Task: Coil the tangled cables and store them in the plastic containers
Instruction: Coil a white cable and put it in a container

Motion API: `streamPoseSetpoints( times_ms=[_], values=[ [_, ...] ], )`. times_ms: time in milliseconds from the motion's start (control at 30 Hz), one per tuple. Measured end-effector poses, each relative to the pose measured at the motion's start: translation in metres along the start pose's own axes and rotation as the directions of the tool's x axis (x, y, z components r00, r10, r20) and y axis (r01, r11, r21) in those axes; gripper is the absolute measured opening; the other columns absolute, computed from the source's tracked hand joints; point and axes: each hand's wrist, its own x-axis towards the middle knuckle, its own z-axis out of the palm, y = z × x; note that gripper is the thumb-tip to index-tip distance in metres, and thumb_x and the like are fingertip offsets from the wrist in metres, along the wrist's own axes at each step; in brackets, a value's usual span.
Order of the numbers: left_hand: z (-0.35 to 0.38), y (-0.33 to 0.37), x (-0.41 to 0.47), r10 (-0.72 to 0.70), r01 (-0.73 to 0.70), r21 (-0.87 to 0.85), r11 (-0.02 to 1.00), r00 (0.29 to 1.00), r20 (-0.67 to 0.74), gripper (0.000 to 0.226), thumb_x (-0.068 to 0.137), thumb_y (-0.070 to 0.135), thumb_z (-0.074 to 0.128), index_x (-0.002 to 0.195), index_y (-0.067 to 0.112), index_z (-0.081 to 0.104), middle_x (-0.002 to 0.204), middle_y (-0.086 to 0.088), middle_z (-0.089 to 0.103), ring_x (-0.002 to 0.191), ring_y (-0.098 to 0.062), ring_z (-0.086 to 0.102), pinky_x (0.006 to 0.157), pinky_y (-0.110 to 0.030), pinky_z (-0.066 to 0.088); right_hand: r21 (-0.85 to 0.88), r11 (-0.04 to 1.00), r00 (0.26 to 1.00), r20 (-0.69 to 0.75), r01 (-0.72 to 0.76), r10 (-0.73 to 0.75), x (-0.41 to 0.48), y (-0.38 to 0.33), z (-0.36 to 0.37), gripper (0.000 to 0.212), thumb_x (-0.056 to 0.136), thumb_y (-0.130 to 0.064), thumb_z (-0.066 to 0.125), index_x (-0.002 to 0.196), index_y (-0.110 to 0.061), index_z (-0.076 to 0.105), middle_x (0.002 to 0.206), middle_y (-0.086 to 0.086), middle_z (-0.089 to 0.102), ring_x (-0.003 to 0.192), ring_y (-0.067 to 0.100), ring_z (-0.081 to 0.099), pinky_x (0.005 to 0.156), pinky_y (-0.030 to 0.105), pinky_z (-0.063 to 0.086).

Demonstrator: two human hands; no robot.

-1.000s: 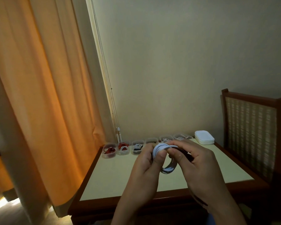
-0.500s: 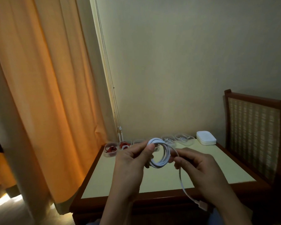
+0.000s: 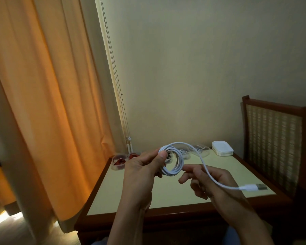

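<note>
Left hand (image 3: 141,174): yours pinches the coil of the white cable (image 3: 173,162) between thumb and fingers, holding it up on edge above the table (image 3: 131,191)
Right hand (image 3: 212,181): fingers loosely bent, index reaching toward the coil's lower rim; the loose tail crosses it, but whether you grip it cannot be told
Loose tail: leaves the coil's top and sweeps down to your right, its long axis running left to right, ending at the USB plug (image 3: 258,187) just past your right hand
Coming turn: likely hinges on that tail lying to the right, so your right hand is the nearer one to bring it round
Containers (image 3: 119,165): lined along the table's far edge, behind the coil
Hidden: coil and left hand cover the middle containers; your right thumb is out of sight
</note>
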Motion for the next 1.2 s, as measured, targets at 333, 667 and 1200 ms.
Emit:
streamPoseSetpoints(
  times_ms=[333,667,1200],
  values=[
    [-0.009,-0.009,0.010,0.004,-0.004,-0.001,1.000,1.000,0.005,0.025,0.086,0.033,0.071,0.106,0.023,0.082,0.091,-0.010,0.073,0.075,-0.015,0.056,0.067,-0.028,0.048,0.323,0.946,1.000,-0.015,0.015,-0.011,-0.001,0.011,-0.016,0.063,0.074,0.005,0.057,0.131,-0.020,0.062,0.100,0.028,0.062,0.063,0.025,0.030,0.056,0.037,0.025],
    [-0.014,-0.015,0.017,-0.053,0.052,-0.076,0.996,0.998,-0.021,0.029,0.080,0.036,0.072,0.105,0.024,0.082,0.105,-0.020,0.073,0.085,-0.025,0.055,0.071,-0.033,0.047,0.386,0.921,0.998,0.006,0.059,-0.066,-0.007,0.018,-0.019,0.035,0.090,-0.008,0.050,0.115,-0.001,0.072,0.117,0.030,0.068,0.086,0.031,0.060,0.073,0.032,0.053],
    [0.004,-0.023,-0.007,-0.320,0.351,-0.134,0.927,0.924,0.211,0.026,0.087,0.021,0.069,0.102,0.004,0.080,0.078,-0.008,0.063,0.067,-0.012,0.057,0.059,-0.025,0.045,-0.201,0.970,0.690,-0.684,0.134,-0.237,0.008,0.013,0.011,0.013,0.085,-0.003,0.074,0.095,-0.012,0.075,0.081,0.000,0.077,0.071,0.018,0.077,0.069,0.038,0.064]
  ],
)
